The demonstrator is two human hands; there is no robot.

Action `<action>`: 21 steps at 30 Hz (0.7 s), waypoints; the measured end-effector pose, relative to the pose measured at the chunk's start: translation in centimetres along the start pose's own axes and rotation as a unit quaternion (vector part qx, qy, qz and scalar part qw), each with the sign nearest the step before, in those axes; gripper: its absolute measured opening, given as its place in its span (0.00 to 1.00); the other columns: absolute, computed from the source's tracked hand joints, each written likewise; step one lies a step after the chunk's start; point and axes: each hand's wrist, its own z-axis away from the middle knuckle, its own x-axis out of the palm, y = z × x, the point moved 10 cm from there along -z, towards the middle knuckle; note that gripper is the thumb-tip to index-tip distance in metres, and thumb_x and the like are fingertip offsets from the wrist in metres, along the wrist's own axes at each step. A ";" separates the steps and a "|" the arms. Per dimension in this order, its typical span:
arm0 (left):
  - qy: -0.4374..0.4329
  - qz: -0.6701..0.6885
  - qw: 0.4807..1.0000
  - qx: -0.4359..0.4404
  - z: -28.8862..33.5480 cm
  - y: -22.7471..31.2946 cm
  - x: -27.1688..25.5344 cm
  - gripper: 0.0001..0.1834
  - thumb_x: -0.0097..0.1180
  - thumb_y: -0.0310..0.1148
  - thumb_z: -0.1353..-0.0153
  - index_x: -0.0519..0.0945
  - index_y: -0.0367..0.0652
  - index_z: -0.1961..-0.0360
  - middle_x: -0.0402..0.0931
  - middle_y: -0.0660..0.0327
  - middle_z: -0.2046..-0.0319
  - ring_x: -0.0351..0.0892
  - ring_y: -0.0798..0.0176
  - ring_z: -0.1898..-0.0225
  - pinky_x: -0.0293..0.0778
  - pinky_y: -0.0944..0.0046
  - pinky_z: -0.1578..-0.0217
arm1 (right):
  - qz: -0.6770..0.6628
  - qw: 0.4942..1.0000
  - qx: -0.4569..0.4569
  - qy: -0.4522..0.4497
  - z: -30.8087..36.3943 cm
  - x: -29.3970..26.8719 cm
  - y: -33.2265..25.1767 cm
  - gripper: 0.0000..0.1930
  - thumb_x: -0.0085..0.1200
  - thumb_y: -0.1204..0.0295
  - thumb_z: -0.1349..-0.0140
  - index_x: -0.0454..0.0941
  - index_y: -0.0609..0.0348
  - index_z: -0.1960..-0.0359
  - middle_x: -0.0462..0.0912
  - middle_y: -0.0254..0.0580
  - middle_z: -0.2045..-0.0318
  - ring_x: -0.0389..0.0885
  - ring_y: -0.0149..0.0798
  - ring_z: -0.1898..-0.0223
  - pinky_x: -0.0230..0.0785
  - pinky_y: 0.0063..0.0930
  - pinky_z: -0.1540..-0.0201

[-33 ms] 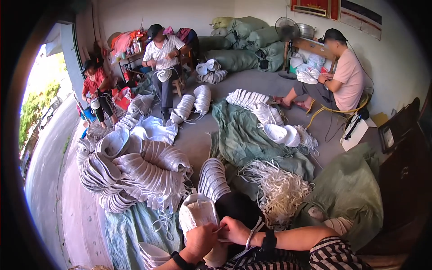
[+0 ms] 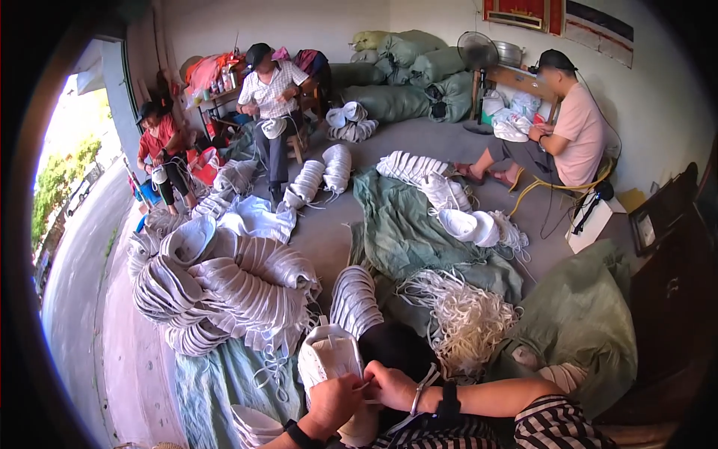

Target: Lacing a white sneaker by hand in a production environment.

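Right sleeve [image 2: 562,425]: short, loose, dark and pale stripes; hem near elbow.
Shirt [image 2: 458,432]: same stripes, mostly cut off by lower edge.
Right wristband [image 2: 449,400]: black, broad, blocky.
Cord [image 2: 417,395]: white, thin, about right wrist.
Left wristband [image 2: 301,435]: black, strap-like.
Left hand [image 2: 335,400], right hand [image 2: 393,386]: bare.

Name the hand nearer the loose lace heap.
Right. The right hand lies left of the lace heap; the left hand is farther left, at the white shoe.
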 end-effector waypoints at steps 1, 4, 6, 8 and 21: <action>0.017 -0.007 1.000 0.003 0.1 0.0 -0.3 0.08 0.52 0.37 0.45 0.80 0.48 0.71 0.78 0.55 0.80 0.80 0.49 0.76 0.75 0.53 0.74 | -0.022 0.999 -0.040 0.013 0.1 -0.8 -0.9 0.15 0.54 0.71 0.42 0.68 0.58 0.54 0.81 0.48 0.69 0.83 0.45 0.73 0.76 0.31 0.73; -0.047 -0.095 0.994 0.032 0.2 0.4 1.1 0.08 0.52 0.37 0.46 0.80 0.48 0.70 0.78 0.56 0.81 0.80 0.50 0.76 0.76 0.54 0.77 | 0.208 0.963 -0.159 -0.062 0.2 -0.2 -3.5 0.19 0.57 0.64 0.46 0.65 0.57 0.57 0.80 0.49 0.73 0.81 0.51 0.69 0.73 0.40 0.70; -0.040 -0.092 0.994 0.038 0.2 0.5 1.1 0.08 0.52 0.37 0.44 0.80 0.45 0.70 0.78 0.56 0.81 0.80 0.54 0.77 0.75 0.56 0.77 | 0.204 0.958 -0.171 -0.106 -0.7 -0.3 -3.8 0.19 0.57 0.62 0.47 0.66 0.56 0.57 0.80 0.49 0.73 0.81 0.51 0.69 0.73 0.41 0.69; -0.032 -0.089 0.994 0.047 0.3 0.6 1.1 0.09 0.52 0.36 0.43 0.79 0.43 0.70 0.78 0.55 0.81 0.81 0.57 0.77 0.75 0.59 0.76 | 0.224 0.949 -0.139 -0.174 -1.6 0.4 -3.0 0.19 0.57 0.60 0.49 0.70 0.55 0.60 0.80 0.48 0.74 0.81 0.50 0.68 0.72 0.43 0.67; -0.238 -0.275 0.920 0.148 -2.7 -1.7 6.2 0.20 0.64 0.42 0.60 0.80 0.45 0.64 0.76 0.59 0.73 0.79 0.55 0.71 0.76 0.59 0.71 | 0.214 0.915 -0.307 -0.152 -0.7 -0.5 -3.3 0.21 0.58 0.67 0.54 0.72 0.46 0.56 0.79 0.41 0.78 0.81 0.48 0.73 0.73 0.41 0.70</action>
